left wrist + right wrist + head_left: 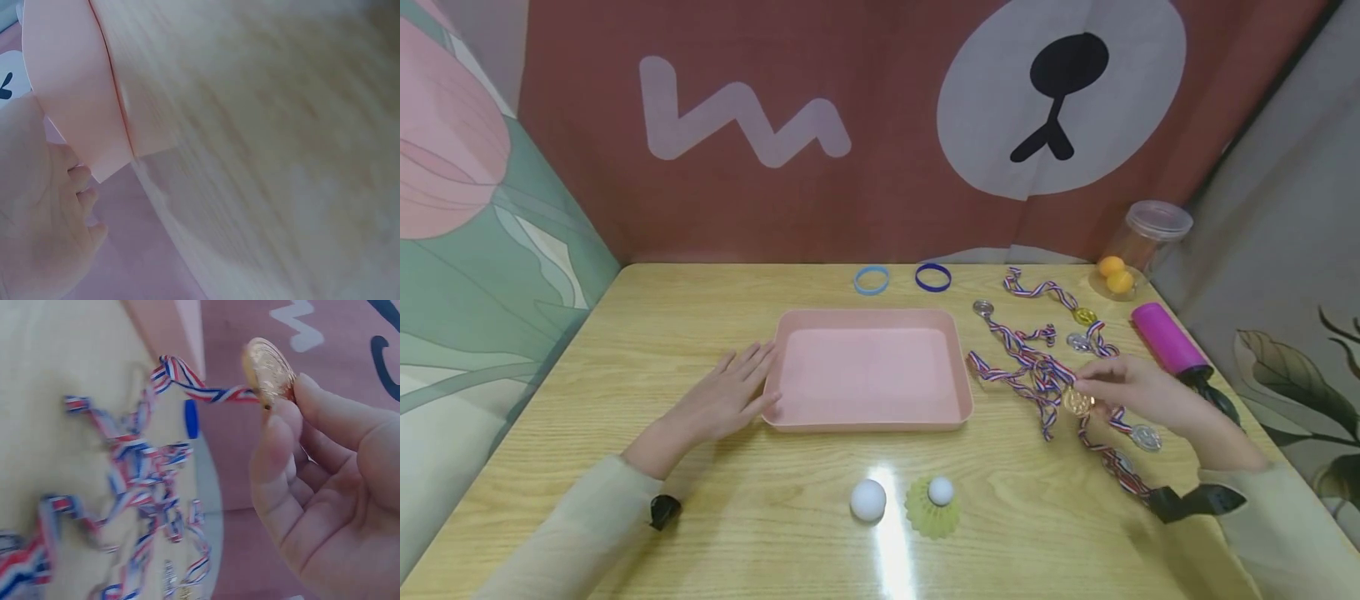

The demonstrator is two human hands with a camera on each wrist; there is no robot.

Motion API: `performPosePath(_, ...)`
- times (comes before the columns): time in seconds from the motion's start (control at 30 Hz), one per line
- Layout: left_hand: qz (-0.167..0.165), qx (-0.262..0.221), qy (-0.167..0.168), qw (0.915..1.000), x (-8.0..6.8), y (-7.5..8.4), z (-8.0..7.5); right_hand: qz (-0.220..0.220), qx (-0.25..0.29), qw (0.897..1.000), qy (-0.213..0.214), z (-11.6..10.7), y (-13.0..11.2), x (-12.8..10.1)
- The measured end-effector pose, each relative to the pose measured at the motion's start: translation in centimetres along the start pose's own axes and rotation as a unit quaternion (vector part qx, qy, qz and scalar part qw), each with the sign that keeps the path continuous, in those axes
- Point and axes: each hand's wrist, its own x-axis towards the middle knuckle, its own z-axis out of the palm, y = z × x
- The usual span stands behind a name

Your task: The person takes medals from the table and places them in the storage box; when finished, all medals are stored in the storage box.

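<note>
My right hand (1138, 392) pinches a gold medal (269, 372) between thumb and fingers, and its striped ribbon (225, 395) trails off toward a tangle of other red, white and blue ribbons (1037, 371). Among these ribbons lie silver medals, one of them (1146, 437) just below the hand. On the other side, my left hand (722, 396) rests with extended fingers against the left edge of a pink tray (868, 423). In the left wrist view, the tray's side wall (75, 81) stands right beside the fingers.
Blue wristbands (871, 281) lie behind the tray. A clear jar (1150, 229) with orange balls and a magenta cylinder (1171, 337) stand at the right. Nearest me are a white ball (868, 500) and a small white ball (941, 491) on a yellow fluted cup (932, 523).
</note>
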Motion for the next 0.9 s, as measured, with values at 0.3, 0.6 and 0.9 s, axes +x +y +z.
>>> performPosePath(0.3,0.003,0.001,0.001,1.0,0.0,-0.1,0.1,0.006,-0.006,0.995,0.101,-2.5,-2.5,1.6)
performPosePath(0.6,0.007,0.002,0.008,0.9999,0.0,-0.1,0.3,-0.02,0.019,0.987,0.159,-4.5,-4.6,2.3)
performPosePath(0.9,0.008,0.004,0.007,0.9999,0.0,-0.1,0.1,-0.048,0.171,0.962,0.207,-5.9,-7.1,2.2)
